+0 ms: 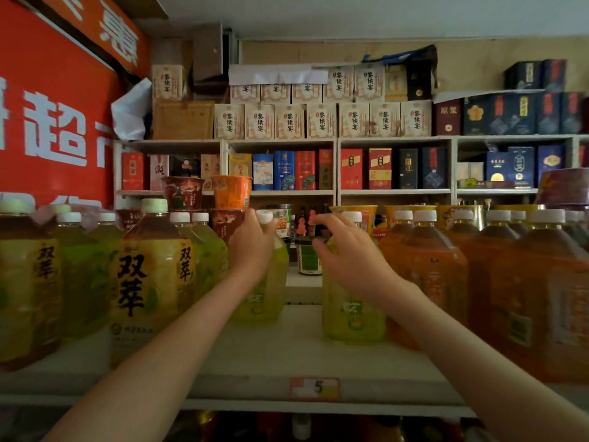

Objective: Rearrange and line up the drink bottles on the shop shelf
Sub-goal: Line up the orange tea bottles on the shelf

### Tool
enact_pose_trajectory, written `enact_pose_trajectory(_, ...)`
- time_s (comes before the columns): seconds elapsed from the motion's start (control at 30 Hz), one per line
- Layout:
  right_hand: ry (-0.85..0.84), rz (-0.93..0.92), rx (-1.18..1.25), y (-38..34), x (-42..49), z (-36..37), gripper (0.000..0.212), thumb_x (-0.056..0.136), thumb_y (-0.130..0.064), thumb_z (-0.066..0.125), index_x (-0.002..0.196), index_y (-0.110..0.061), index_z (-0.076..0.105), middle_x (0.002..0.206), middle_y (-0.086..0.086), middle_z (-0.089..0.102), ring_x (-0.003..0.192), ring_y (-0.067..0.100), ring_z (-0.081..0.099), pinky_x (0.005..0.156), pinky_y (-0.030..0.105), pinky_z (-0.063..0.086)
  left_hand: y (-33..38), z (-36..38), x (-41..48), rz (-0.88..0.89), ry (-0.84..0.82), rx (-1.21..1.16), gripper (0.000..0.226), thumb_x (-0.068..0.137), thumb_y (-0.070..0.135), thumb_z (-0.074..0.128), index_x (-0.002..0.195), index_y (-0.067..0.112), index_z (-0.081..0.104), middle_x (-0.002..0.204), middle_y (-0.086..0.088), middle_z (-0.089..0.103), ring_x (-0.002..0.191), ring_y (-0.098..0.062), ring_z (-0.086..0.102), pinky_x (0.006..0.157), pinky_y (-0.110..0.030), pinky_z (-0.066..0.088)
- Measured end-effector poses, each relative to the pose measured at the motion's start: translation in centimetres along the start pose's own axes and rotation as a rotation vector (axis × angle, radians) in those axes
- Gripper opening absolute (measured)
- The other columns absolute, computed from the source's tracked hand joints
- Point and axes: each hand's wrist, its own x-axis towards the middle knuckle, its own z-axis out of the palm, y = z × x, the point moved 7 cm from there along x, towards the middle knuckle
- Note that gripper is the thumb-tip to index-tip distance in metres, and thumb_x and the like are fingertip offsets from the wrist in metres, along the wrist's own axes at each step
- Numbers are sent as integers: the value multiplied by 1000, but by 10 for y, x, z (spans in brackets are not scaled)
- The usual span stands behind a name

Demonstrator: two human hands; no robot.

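The left hand [251, 250] is wrapped round the neck and shoulder of the left green tea bottle [261, 301], its fingers [251, 218] curled just beside the white cap [265, 215]. The right hand [347, 253] lies over the shoulder of the right green tea bottle [350, 314]. Its fingers [322, 220] are bent down round the far side and the thumb is nearer, so it appears to be clamped there too.

Both bottles stand upright on the shelf [271, 355] with a bare gap between them. Outside the left fingers stands a row of yellow-labelled tea bottles [149, 282], and outside the right fingers a block of orange tea bottles [427, 269]. A price tag [314, 388] sits on the shelf edge, below and between the wrists.

These look like large, full plastic bottles. They are likely heavy, with thin walls that give under a squeeze and a smooth label that could slip. The stiff neck under the cap is the surest hold. Sliding each bottle along the shelf probably suits better than lifting it.
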Motion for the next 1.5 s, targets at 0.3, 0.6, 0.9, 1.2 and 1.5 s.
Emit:
enact_pose_trajectory(0.3, -15, 66, 153, 0, -3, -15, 51, 92, -41, 53, 137, -20, 43, 134, -3, 52, 121, 9, 48, 89, 19, 35, 53, -57, -26, 81, 47, -34, 27, 92, 45, 52, 93, 18, 52, 70, 7, 57, 56, -7, 53, 49, -23, 41)
enact_pose_trajectory(0.6, -292, 157, 281, 19, -42, -10, 85, 67, -72, 53, 139, -29, 38, 103, -26, 49, 85, -15, 49, 57, 4, 40, 92, -51, -61, 107, -69, -140, 34, 88, 49, 57, 87, 15, 60, 72, 4, 62, 65, -13, 60, 59, -30, 49)
enact_pose_trajectory(0.9, -171, 294, 426, 57, -65, -26, 79, 72, -57, 66, 141, -29, 37, 125, -9, 56, 107, 7, 58, 80, 25, 54, 121, -17, -70, 103, -100, -252, 28, 88, 45, 59, 77, 20, 54, 66, 8, 58, 55, -1, 53, 48, -4, 37)
enact_pose_trajectory(1.2, -35, 317, 566, 67, -77, -35, 59, 86, -38, 62, 140, -26, 41, 108, -14, 64, 87, -3, 65, 64, 15, 53, 129, 5, -68, 55, -136, -264, 36, 88, 49, 58, 89, 13, 62, 73, 6, 60, 68, -8, 58, 63, -28, 45)
enact_pose_trajectory(1.5, -21, 378, 621, 76, -95, -28, 62, 84, -45, 61, 140, -33, 38, 112, -13, 64, 93, 1, 66, 71, 22, 56, 142, 14, -69, 127, -224, -238, 38, 88, 51, 56, 98, 15, 62, 80, 8, 62, 71, -4, 58, 59, -21, 46)
